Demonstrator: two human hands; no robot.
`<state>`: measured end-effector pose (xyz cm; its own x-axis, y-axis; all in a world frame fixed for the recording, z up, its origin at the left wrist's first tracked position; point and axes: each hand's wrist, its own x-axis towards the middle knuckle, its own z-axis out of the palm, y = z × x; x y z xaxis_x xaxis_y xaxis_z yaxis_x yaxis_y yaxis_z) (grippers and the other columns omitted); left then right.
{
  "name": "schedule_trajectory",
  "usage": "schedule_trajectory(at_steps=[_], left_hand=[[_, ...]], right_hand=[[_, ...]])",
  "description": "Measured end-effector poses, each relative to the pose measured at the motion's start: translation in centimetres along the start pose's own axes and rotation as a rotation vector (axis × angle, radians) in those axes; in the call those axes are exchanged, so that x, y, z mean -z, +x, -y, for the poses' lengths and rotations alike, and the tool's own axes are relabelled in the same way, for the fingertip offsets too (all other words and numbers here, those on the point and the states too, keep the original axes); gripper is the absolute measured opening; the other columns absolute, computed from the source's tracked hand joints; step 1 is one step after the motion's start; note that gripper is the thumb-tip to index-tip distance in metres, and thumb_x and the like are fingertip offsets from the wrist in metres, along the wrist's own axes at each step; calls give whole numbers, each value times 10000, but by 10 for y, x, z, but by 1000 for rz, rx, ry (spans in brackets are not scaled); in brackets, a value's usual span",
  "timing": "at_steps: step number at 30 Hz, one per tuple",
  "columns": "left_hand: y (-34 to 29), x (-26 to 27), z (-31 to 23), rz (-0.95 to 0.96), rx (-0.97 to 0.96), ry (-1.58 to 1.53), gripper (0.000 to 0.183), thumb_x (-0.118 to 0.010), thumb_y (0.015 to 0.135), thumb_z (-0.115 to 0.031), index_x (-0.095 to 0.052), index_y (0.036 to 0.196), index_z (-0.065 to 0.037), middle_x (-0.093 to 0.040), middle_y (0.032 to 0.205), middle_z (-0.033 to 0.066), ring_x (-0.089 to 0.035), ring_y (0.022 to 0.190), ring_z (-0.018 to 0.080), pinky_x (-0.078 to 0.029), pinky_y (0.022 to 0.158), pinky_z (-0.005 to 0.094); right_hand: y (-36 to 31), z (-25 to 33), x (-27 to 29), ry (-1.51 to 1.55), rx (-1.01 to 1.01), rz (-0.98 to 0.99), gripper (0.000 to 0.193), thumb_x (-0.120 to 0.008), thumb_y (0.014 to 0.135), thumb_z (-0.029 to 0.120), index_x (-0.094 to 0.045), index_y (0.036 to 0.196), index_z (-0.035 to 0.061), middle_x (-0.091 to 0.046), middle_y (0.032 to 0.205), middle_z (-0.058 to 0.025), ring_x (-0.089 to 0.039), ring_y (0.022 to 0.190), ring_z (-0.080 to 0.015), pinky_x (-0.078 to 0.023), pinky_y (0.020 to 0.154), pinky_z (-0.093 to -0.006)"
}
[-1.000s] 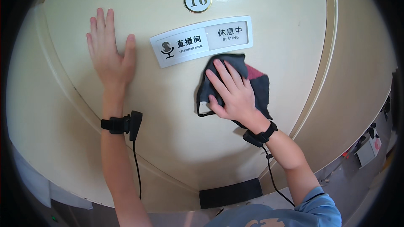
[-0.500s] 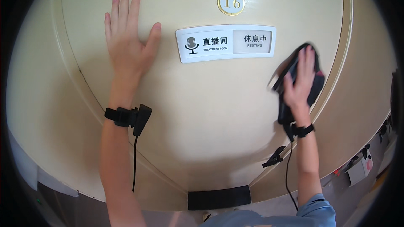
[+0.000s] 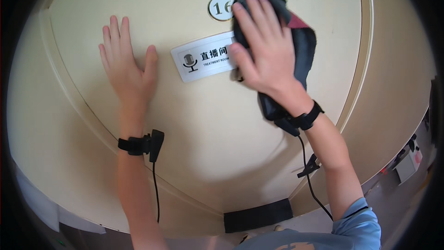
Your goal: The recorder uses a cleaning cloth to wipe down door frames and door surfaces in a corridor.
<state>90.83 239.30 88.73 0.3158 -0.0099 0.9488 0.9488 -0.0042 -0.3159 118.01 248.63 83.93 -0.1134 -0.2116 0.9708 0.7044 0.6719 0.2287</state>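
My left hand lies flat against the cream door, its fingers stretched out and nothing in it. At upper right, my right hand presses a black cloth with a dark red patch flat on the door. The cloth covers the right part of the white sliding sign and the right edge of the round gold-rimmed number plate. Both wrists wear black straps with small wedge-shaped devices and trailing cables.
A black handle-like piece sticks out low on the right of the door. Raised frame moulding runs along the right side. A dark panel lies at the bottom. A white box stands at the lower right.
My right hand has slid the cloth up and left, from beside the sign onto the sign and number plate. The view has shifted and tilted a little; my left hand stays flat on the door.
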Motion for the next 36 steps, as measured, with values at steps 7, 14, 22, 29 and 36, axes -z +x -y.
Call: schedule_trajectory(at_steps=[7,14,22,29,36], left_hand=[[-2,2,3,21,15,-7,719,-646,931,-311,-405,1572,-90,-344,1651,180,-276,1537,403,-163,1241,571],[-3,2,3,24,21,-28,705,-620,948,-282,-384,1581,-79,-324,1657,194,-252,1545,411,-145,1247,566],[-3,3,4,14,26,-29,699,-619,945,-264,-389,1579,-82,-324,1659,190,-248,1548,408,-137,1249,563],[-3,-4,3,13,19,-20,687,-586,973,-292,-373,1589,-74,-317,1663,192,-246,1551,404,-132,1251,558],[-5,2,9,17,6,27,658,-531,1004,-261,-343,1602,-61,-295,1678,178,-223,1565,389,-116,1254,556]], right_hand=[[-12,48,-13,277,151,196,552,-614,927,286,-568,1432,67,-461,1579,-149,-553,1365,-238,-499,717,-361],[25,27,-43,687,218,195,648,-605,957,157,-385,1559,64,-288,1654,-190,-286,1526,-390,-301,1170,-571],[26,16,-39,629,185,94,630,-617,925,139,-438,1521,43,-367,1618,-190,-367,1484,-396,-349,1092,-588],[1,1,-29,551,170,90,645,-650,898,160,-462,1503,38,-356,1626,-197,-374,1482,-402,-344,1085,-605],[-21,-46,0,356,74,97,693,-687,886,263,-460,1513,73,-373,1616,-201,-415,1460,-389,-380,1006,-623]])
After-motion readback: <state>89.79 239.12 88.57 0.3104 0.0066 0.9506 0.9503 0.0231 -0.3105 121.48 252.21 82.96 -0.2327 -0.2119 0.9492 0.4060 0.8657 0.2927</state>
